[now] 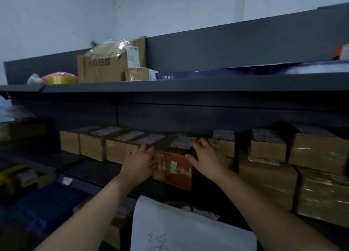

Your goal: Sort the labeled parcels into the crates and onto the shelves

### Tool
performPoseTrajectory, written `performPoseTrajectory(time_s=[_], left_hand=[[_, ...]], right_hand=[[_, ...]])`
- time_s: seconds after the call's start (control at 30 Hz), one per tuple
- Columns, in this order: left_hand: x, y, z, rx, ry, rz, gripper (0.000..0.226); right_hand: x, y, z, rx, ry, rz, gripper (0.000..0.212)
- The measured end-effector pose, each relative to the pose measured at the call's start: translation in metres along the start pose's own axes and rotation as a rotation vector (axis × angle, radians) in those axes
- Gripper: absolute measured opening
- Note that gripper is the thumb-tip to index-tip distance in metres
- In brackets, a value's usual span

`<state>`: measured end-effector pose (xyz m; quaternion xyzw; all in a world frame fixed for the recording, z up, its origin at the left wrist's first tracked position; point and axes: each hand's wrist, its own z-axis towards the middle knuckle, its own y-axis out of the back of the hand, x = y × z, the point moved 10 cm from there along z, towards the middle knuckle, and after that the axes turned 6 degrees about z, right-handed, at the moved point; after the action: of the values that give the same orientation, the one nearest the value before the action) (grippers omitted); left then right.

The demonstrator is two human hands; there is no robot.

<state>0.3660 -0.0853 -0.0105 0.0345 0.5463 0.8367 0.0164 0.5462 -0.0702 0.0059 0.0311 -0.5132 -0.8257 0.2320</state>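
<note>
Head view, and we're right at the shelving: our left hand (140,161) clasps the left edge of an orange-brown parcel (173,169), thumb on the near face and fingers wrapped round the side. Our right hand (205,156) hooks over its top right corner, fingers curled onto the lid. The parcel sits at the near edge of the middle shelf (88,167), in the gap between the row of cardboard parcels (94,145) to the left and the stacked boxes (268,146) to the right. By our reckoning this is the slotting-in step. To do it well, we keep the box square to the gap, push evenly with both palms, and leave the white label on top facing up so it reads like its neighbours. The gap looks snug, so our right fingers will need to come clear of the box beside them. The labels are too blurred to read. The handwritten paper sheet (188,232) near us is cut off, and the blue crate (47,209) lies in shadow, its contents unclear.
</note>
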Motion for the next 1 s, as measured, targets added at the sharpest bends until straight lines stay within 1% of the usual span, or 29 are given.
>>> performPoseTrajectory(time_s=[0.17, 0.3, 0.37, 0.4, 0.47, 0.5, 0.57, 0.67, 0.77, 0.8, 0.83, 0.87, 0.93, 0.97, 1.0], left_hand=[[0.02, -0.017, 0.035, -0.013, -0.049, -0.092, 0.052], [0.03, -0.033, 0.054, 0.003, -0.154, -0.07, 0.052], [0.034, -0.042, 0.061, 0.017, -0.212, -0.082, 0.053], [0.036, -0.046, 0.064, 0.024, -0.241, -0.081, 0.056], [0.033, -0.051, 0.066, 0.006, -0.312, -0.081, 0.072], [0.031, -0.053, 0.067, -0.018, -0.343, -0.103, 0.073], [0.029, -0.055, 0.067, -0.072, -0.388, -0.153, 0.065], [0.026, -0.045, 0.054, -0.128, -0.429, -0.26, 0.081], [0.029, -0.035, 0.035, -0.133, -0.405, -0.348, 0.067], [0.029, -0.031, 0.029, -0.151, -0.404, -0.389, 0.067], [0.03, -0.029, 0.025, -0.174, -0.404, -0.442, 0.067], [0.031, -0.027, 0.024, -0.196, -0.397, -0.504, 0.067], [0.033, -0.032, 0.023, -0.196, -0.372, -0.588, 0.072], [0.031, -0.034, 0.021, -0.184, -0.375, -0.602, 0.077], [0.028, -0.035, 0.018, -0.18, -0.385, -0.594, 0.08]], right_hand=[[-0.002, -0.035, 0.019, 0.102, -0.162, -0.068, 0.065], [0.002, -0.035, 0.024, 0.054, -0.236, -0.123, 0.07], [0.004, -0.039, 0.025, 0.039, -0.269, -0.092, 0.069], [0.004, -0.041, 0.023, 0.027, -0.292, -0.049, 0.068], [0.003, -0.043, 0.018, -0.02, -0.336, 0.084, 0.064], [0.004, -0.042, 0.015, -0.051, -0.354, 0.153, 0.061], [0.007, -0.036, 0.008, -0.125, -0.377, 0.263, 0.052], [0.01, -0.027, -0.002, -0.23, -0.388, 0.335, 0.036], [0.01, -0.02, -0.015, -0.334, -0.42, 0.354, 0.015], [0.008, -0.019, -0.02, -0.371, -0.448, 0.374, 0.008], [0.004, -0.019, -0.026, -0.401, -0.493, 0.411, 0.008], [-0.001, -0.021, -0.031, -0.433, -0.545, 0.489, 0.017], [-0.014, -0.035, -0.043, -0.459, -0.712, 0.756, 0.042], [-0.018, -0.047, -0.049, -0.436, -0.82, 0.903, 0.045], [-0.015, -0.059, -0.056, -0.389, -0.927, 1.071, 0.039]])
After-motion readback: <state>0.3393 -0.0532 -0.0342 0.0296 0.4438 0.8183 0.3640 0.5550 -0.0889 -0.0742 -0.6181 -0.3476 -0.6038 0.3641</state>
